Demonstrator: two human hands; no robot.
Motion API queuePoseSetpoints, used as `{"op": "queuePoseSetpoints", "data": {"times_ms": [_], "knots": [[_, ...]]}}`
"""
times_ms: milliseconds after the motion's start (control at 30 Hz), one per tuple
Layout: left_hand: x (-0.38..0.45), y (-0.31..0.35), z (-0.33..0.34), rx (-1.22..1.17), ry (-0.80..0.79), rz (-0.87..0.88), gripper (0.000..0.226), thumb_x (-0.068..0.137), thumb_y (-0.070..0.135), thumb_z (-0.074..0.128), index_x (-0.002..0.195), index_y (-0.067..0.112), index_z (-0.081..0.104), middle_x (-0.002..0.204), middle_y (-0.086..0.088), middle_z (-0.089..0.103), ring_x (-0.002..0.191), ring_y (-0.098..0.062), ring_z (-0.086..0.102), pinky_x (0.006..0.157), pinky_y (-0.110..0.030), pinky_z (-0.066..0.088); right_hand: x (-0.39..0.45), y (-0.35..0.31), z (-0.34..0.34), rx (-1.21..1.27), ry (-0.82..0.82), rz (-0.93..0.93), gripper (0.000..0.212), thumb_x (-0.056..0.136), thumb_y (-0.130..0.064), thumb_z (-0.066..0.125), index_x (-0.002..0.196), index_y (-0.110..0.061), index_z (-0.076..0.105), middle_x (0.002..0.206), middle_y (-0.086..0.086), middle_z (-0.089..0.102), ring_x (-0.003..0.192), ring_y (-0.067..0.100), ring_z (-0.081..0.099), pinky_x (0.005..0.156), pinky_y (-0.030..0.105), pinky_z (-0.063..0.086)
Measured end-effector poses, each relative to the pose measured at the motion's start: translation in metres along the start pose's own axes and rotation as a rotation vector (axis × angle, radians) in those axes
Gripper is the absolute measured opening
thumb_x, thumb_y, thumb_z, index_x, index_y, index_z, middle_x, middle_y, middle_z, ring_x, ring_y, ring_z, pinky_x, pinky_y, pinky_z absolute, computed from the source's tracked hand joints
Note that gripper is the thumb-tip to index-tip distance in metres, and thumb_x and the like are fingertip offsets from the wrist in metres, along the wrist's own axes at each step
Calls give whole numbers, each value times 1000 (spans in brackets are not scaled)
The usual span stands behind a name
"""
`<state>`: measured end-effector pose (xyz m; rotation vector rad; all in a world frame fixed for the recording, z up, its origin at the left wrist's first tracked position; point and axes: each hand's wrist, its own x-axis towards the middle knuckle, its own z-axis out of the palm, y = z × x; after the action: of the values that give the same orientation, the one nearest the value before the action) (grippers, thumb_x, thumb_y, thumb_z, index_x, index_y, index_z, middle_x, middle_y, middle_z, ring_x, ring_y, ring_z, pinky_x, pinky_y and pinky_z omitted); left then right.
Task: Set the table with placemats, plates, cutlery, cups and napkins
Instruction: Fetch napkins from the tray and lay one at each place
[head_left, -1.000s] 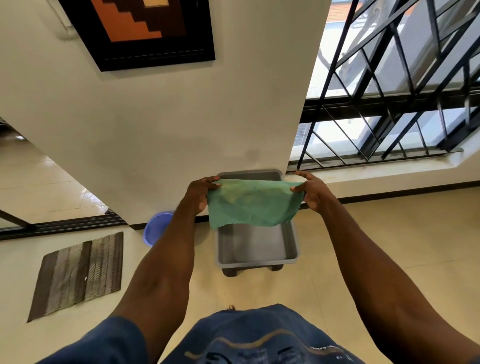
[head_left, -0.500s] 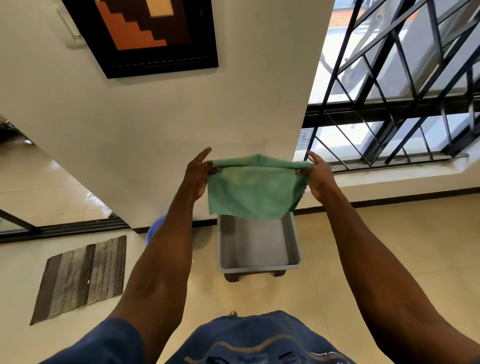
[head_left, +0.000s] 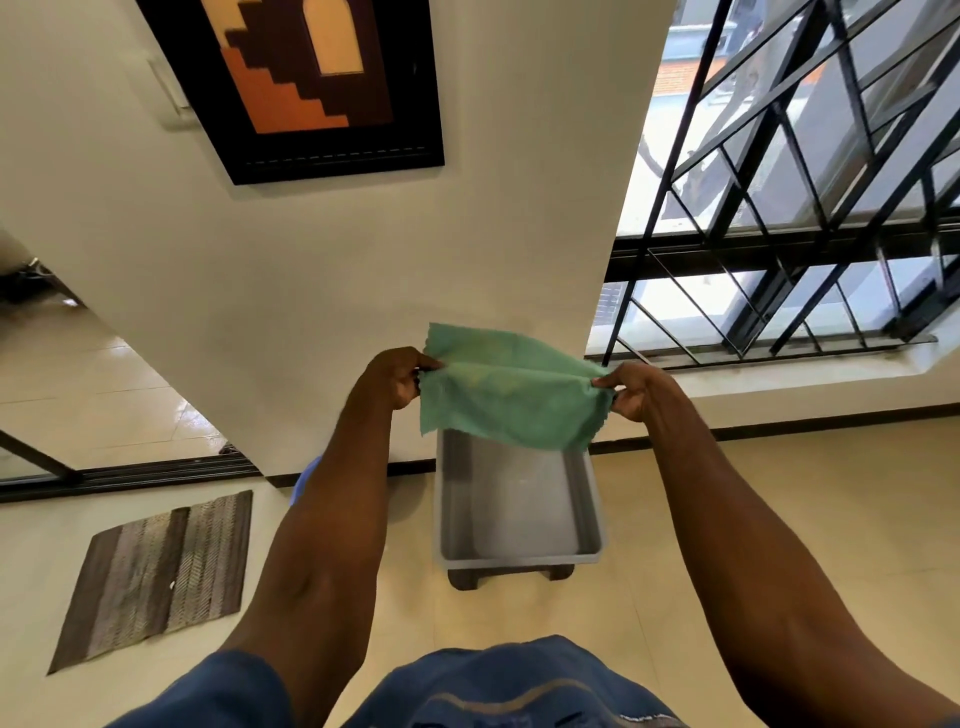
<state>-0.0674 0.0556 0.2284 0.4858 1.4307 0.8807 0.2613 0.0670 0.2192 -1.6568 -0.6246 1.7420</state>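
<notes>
A green cloth napkin (head_left: 511, 400) hangs stretched between both hands at chest height, folded over along its top edge so one flap stands up behind. My left hand (head_left: 397, 376) pinches its left end and my right hand (head_left: 631, 389) pinches its right end. Directly below the napkin a grey plastic tub (head_left: 519, 556) stands on the tiled floor on small dark feet, and its visible inside holds nothing. The napkin hides the tub's far rim.
A cream wall with a framed picture (head_left: 311, 83) rises just behind the tub. A barred window (head_left: 810, 208) is at the right. A striped brown floor mat (head_left: 156, 571) lies at the left, and a blue basin (head_left: 306, 478) shows behind my left forearm.
The napkin has been folded over along its top, with a flap now standing up behind. Both hands now pinch the folded ends.
</notes>
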Motion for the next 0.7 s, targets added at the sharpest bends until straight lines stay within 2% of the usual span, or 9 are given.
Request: {"op": "queuePoseSetpoints", "data": {"times_ms": [100,167,233,333,367,400,500,567,700], "knots": [[4,-9,-6,142,-15,-47,6,93,1,58,88,1,62,88,-16,65,73,-28,64,66,-39,58,-3,9,-3,-101,19,74,37,95,0,54,131,7,49,98,14,57,80,25,56,72,36,51],[4,-14,-6,169,-5,-47,7,93,3,58,89,2,63,90,-15,63,75,-28,61,72,-39,54,-7,13,-2,-133,15,84,33,96,-5,55,128,5,51,97,13,56,80,25,55,68,36,48],[1,-18,-6,179,-32,-50,7,92,2,59,87,2,64,87,-14,65,77,-27,61,76,-39,53,-11,15,1,-125,-7,71,23,98,-5,51,119,1,56,98,12,56,80,23,55,72,35,48],[-3,-19,-4,156,-124,20,18,85,-10,59,96,2,66,95,-16,68,85,-30,63,83,-40,55,-7,13,1,-57,-17,-35,26,90,7,55,115,1,60,116,17,59,95,26,58,94,38,50],[-3,-16,-4,141,-134,96,24,83,-14,58,98,3,66,97,-15,69,86,-29,64,82,-38,56,-6,9,0,-17,-16,-114,28,87,11,55,112,1,62,117,18,61,97,27,59,98,41,49],[-5,-12,-2,125,-121,195,27,83,-17,56,97,3,67,93,-13,71,84,-27,65,79,-34,57,-7,4,0,36,-24,-203,28,85,14,53,105,0,65,112,18,64,96,27,59,97,43,50],[-13,3,5,36,-78,436,27,86,-18,50,87,5,66,73,-1,74,72,-16,67,72,-24,55,-13,-17,2,182,-47,-419,25,87,11,50,95,-4,69,98,15,67,93,29,61,82,39,52],[-16,11,9,2,-41,510,29,86,-18,47,82,5,64,70,1,72,68,-14,65,69,-24,54,-16,-25,2,243,-50,-486,29,92,6,48,88,-8,74,93,12,72,87,25,66,82,37,55],[-13,13,8,-21,30,526,34,94,-10,37,80,7,64,77,-6,67,70,-20,58,67,-28,50,-19,-20,2,130,-28,-548,31,95,8,44,84,-8,68,82,7,72,77,22,66,62,32,59]]}}
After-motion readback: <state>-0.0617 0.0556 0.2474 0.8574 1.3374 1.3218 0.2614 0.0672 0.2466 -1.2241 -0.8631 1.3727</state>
